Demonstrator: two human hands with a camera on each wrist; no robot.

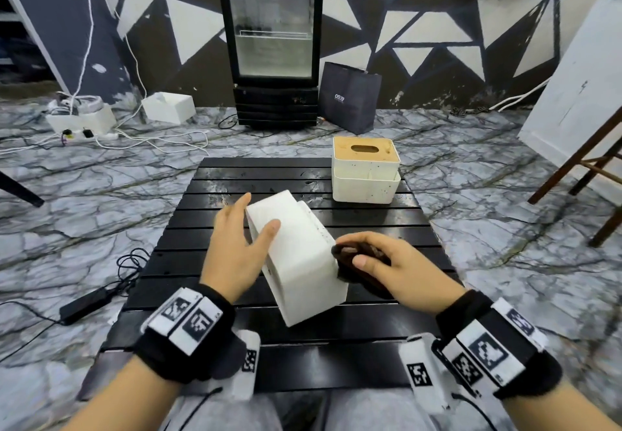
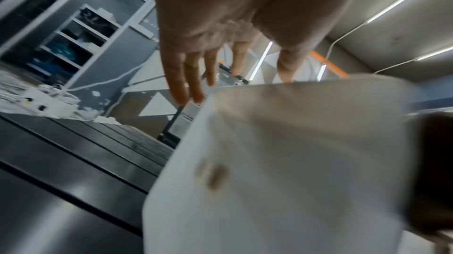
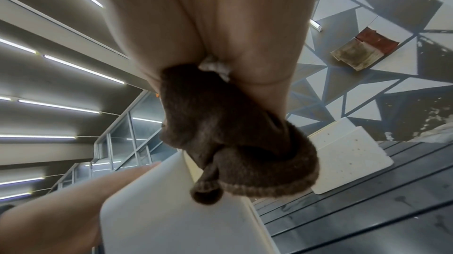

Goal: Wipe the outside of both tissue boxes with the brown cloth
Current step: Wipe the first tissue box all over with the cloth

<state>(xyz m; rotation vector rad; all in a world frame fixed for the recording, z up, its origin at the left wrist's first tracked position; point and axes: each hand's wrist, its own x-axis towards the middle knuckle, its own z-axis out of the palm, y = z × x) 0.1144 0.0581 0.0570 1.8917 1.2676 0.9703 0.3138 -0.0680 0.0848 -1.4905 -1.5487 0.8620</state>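
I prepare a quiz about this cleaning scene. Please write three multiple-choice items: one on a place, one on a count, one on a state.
1. Where is the far box on the table?
A. far right corner
B. near left corner
C. on the floor

2. How many tissue boxes are on the table?
A. one
B. two
C. four

3. How does the near box stand?
A. flat
B. tilted
C. stacked on the other

Key:
1 A, it stands by the far right edge.
2 B, only those two.
3 B, the left hand steadies it leaning while the right hand presses the cloth on its side.
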